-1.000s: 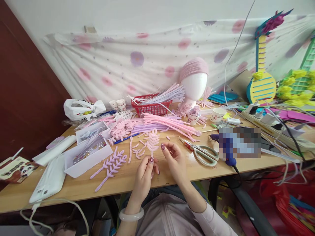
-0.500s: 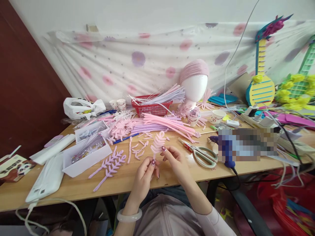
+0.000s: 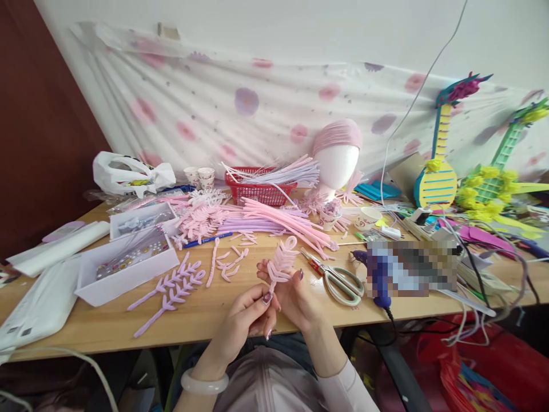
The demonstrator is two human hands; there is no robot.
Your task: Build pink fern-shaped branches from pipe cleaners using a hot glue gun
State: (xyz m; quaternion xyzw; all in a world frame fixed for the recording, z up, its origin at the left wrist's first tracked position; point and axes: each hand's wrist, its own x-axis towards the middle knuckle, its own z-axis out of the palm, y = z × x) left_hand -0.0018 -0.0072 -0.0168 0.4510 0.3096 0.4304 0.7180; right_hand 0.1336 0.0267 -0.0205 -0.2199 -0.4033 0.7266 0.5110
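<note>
A pink pipe-cleaner leaf (image 3: 281, 262) with looped side branches stands tilted above the wooden table's (image 3: 206, 312) front edge. My left hand (image 3: 249, 317) pinches its stem from below, thumb and forefinger closed. My right hand (image 3: 294, 294) is just behind it, fingers curled around the lower part of the leaf. Two purple pipe-cleaner fronds (image 3: 169, 289) lie flat to the left. Green-handled scissors (image 3: 337, 277) lie to the right of my right hand.
A white tray of beads (image 3: 124, 266) sits at left, with a second tray behind. A red basket (image 3: 259, 191), a pile of pink and purple pipe cleaners (image 3: 266, 217), a foam head (image 3: 337, 157), paper cups, a blue glue gun (image 3: 380, 280) and cables crowd the back and right.
The leaf has been lifted from flat on the table and tilted right, toward me. Both hands closed in on its stem. The camera has shifted right and down.
</note>
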